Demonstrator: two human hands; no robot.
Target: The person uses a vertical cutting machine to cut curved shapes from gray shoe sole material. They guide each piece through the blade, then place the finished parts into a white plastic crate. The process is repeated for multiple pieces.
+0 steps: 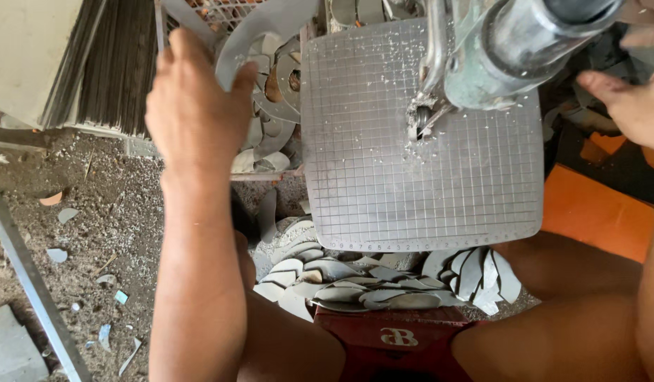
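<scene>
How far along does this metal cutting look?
Done: a heap of curved offcuts lies below the gridded machine table, and cut pieces fill the mesh basket beyond it. In hand: the left hand grips a curved metal piece over that basket; the right hand is at the machine's far side, holding nothing visible. Left: a stack of thin sheets waits, how many is unclear.

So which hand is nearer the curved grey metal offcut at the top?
Left. The left hand grips the curved grey metal offcut above the wire basket. The right hand is far across the gridded machine table, beyond the machine head.
</scene>
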